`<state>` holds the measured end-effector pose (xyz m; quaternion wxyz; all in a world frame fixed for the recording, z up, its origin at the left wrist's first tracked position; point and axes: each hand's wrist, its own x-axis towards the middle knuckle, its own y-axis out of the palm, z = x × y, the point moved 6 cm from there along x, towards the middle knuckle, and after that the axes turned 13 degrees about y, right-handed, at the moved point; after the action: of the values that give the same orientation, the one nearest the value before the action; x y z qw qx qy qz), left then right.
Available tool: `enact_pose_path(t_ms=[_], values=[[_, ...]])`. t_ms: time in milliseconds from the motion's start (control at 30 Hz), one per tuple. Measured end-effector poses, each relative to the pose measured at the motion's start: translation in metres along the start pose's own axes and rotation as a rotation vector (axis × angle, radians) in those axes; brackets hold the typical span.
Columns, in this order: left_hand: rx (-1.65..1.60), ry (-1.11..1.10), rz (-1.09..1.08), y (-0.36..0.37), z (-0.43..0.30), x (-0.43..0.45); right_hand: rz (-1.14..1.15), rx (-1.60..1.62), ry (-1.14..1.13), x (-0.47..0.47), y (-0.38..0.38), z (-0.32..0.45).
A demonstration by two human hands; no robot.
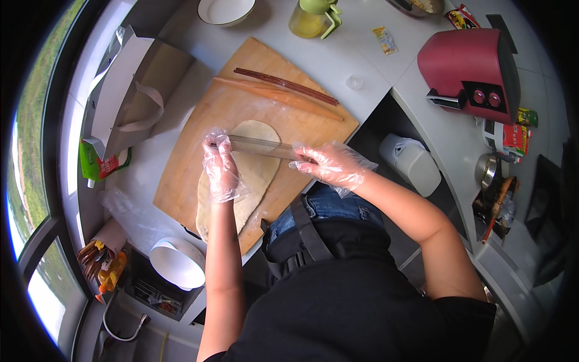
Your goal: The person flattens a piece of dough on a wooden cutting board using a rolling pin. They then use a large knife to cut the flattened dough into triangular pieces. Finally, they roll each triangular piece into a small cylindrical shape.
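Note:
A clear rod-shaped object, apparently a transparent rolling pin [262, 147], lies across the upper part of a flat sheet of dough [253, 178]. My left hand [221, 165], in a clear plastic glove, grips its left end. Its right end is in my right hand [332, 165], gloved the same way. The dough rests on a wooden board [181, 181], partly hidden under my left hand and forearm. Above the dough lie a tapered wooden rolling pin [280, 96] and dark wooden chopsticks [289, 86], side by side.
A white bowl [226, 10] and an oil jug [307, 20] stand beyond the board. A paper bag [149, 86] is at left, a white basin [177, 263] at lower left. To the right are a small clear cup [354, 82], a red toaster-like appliance [466, 68] and a bin [409, 165] below.

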<state>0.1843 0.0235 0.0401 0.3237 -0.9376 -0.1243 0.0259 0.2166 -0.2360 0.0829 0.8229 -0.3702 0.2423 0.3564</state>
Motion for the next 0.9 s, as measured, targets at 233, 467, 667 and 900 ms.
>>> enact_pose_path(t_ms=[233, 467, 667, 900], values=[[-0.044, -0.154, 0.039, 0.003, -0.004, 0.001, 0.023, -0.074, 0.058, 0.009, -0.002, -0.004], [-0.088, -0.013, 0.003, 0.009, 0.019, 0.003, 0.061, -0.100, 0.171, 0.010, -0.001, 0.005], [-0.082, 0.009, 0.029, 0.008, 0.004, 0.013, 0.101, -0.072, 0.179, 0.011, -0.003, 0.003], [0.088, 0.006, 0.031, 0.017, -0.003, 0.029, 0.065, -0.028, 0.162, 0.018, 0.002, -0.015]])
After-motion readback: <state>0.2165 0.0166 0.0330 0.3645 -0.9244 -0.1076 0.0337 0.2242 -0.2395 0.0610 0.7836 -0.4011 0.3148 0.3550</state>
